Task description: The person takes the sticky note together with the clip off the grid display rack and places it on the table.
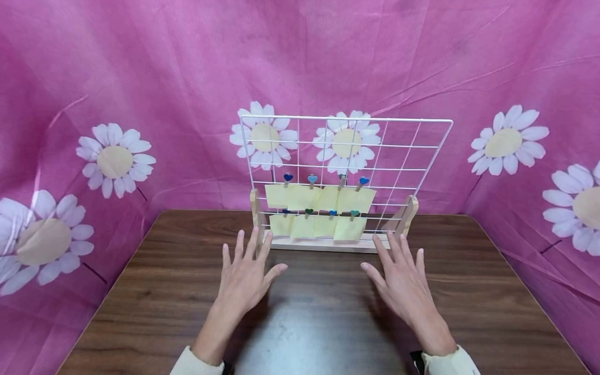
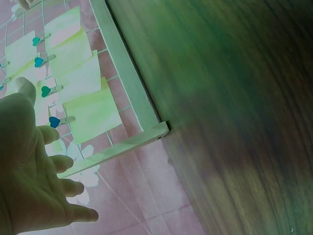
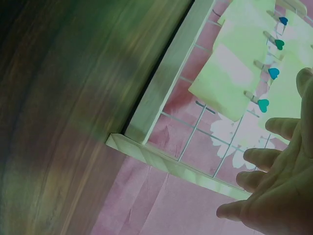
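Observation:
A white wire grid (image 1: 403, 147) stands in a wooden base (image 1: 319, 245) on the table. Two rows of yellow paper notes (image 1: 279, 197) hang on it, each row held by several small clips with heart tops in blue and green (image 1: 364, 181). My left hand (image 1: 244, 284), fingers spread, is held in front of the base's left end and holds nothing. Before the right end is my right hand (image 1: 405, 286), also spread and empty. The left wrist view shows the left hand (image 2: 34, 171) beside the notes (image 2: 93, 112); the right wrist view shows the right hand (image 3: 279, 181) near a teal-heart clip (image 3: 263, 105).
The brown wooden table (image 1: 309, 323) lies under both hands. Pink cloth (image 1: 187, 67) with large white daisies (image 1: 114, 161) hangs behind the table and along both sides. The grid's wooden side supports (image 1: 407, 216) rise at either end of the base.

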A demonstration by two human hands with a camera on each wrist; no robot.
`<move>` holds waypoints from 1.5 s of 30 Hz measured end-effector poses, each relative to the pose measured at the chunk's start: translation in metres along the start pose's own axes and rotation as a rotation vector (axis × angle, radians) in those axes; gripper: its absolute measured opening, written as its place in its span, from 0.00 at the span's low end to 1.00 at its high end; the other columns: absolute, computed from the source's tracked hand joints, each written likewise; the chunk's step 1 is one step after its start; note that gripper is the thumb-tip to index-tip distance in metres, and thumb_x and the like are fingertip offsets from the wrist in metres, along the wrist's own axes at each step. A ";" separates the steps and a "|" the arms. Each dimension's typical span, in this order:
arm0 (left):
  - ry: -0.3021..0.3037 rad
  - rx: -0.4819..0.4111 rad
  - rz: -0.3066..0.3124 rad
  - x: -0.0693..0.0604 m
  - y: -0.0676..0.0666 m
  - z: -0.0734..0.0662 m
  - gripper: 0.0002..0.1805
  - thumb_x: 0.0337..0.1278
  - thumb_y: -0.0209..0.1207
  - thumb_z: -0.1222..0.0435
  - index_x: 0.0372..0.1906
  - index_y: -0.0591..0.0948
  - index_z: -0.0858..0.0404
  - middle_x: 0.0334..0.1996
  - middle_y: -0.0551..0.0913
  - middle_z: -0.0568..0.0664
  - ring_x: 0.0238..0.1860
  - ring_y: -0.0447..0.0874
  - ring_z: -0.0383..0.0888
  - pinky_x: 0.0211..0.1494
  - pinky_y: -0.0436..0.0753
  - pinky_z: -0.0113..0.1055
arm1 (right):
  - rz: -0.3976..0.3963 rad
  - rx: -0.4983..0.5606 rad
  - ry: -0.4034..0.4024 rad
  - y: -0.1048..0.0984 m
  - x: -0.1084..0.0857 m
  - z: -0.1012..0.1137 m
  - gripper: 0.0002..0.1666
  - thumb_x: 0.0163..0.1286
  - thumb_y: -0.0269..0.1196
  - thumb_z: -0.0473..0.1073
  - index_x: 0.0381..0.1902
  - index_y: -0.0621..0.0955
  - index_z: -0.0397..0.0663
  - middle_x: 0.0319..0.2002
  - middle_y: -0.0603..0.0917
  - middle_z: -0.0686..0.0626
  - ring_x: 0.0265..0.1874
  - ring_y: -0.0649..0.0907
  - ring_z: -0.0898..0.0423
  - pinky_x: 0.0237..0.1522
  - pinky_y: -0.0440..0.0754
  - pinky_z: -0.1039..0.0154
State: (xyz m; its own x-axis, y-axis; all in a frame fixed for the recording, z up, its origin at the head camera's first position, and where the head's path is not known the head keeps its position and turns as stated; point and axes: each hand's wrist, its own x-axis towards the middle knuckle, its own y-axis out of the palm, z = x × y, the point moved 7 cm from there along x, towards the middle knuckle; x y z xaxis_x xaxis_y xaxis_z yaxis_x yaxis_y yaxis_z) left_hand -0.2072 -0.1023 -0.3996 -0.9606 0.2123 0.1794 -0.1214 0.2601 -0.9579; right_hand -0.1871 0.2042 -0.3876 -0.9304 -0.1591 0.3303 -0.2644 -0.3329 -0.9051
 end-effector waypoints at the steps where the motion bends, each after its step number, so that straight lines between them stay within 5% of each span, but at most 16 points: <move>1: 0.002 0.001 -0.002 0.000 0.000 0.000 0.45 0.69 0.42 0.31 0.81 0.56 0.53 0.81 0.49 0.56 0.80 0.36 0.62 0.74 0.39 0.70 | 0.002 -0.001 0.000 0.000 0.000 0.000 0.40 0.77 0.55 0.62 0.77 0.65 0.45 0.77 0.57 0.33 0.75 0.53 0.29 0.68 0.41 0.23; 20: -0.006 0.006 0.042 0.002 0.001 0.004 0.45 0.69 0.40 0.31 0.81 0.55 0.51 0.81 0.46 0.56 0.80 0.34 0.62 0.75 0.37 0.68 | 0.032 0.007 0.029 -0.007 0.003 -0.008 0.42 0.77 0.53 0.65 0.77 0.64 0.44 0.77 0.57 0.33 0.77 0.51 0.32 0.70 0.39 0.25; 31: 0.022 -0.013 0.002 0.003 -0.001 -0.001 0.46 0.68 0.42 0.31 0.81 0.55 0.51 0.81 0.48 0.58 0.80 0.37 0.61 0.76 0.42 0.66 | -0.052 0.075 -0.090 -0.013 0.009 -0.001 0.39 0.76 0.59 0.56 0.76 0.66 0.43 0.71 0.68 0.34 0.71 0.65 0.34 0.70 0.60 0.34; 38: 0.028 -0.050 -0.044 0.008 0.002 -0.004 0.50 0.63 0.46 0.28 0.82 0.55 0.51 0.80 0.52 0.57 0.79 0.47 0.60 0.73 0.56 0.66 | 0.023 0.147 -0.021 -0.015 0.012 -0.009 0.37 0.78 0.57 0.58 0.77 0.65 0.48 0.69 0.72 0.37 0.66 0.72 0.36 0.61 0.71 0.32; 45: 0.057 -0.106 -0.177 0.014 0.001 -0.009 0.55 0.51 0.57 0.25 0.79 0.63 0.51 0.73 0.67 0.58 0.70 0.67 0.58 0.55 0.78 0.63 | -0.031 0.182 -0.029 -0.025 0.019 -0.012 0.34 0.77 0.60 0.53 0.74 0.68 0.44 0.61 0.80 0.38 0.59 0.78 0.38 0.57 0.75 0.35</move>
State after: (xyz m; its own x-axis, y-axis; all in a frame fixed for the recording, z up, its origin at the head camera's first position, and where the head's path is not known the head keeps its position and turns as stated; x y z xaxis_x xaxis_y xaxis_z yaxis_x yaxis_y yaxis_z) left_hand -0.2186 -0.0909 -0.3962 -0.9105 0.2066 0.3582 -0.2573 0.3951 -0.8819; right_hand -0.2014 0.2203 -0.3622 -0.9142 -0.1722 0.3669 -0.2397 -0.5002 -0.8321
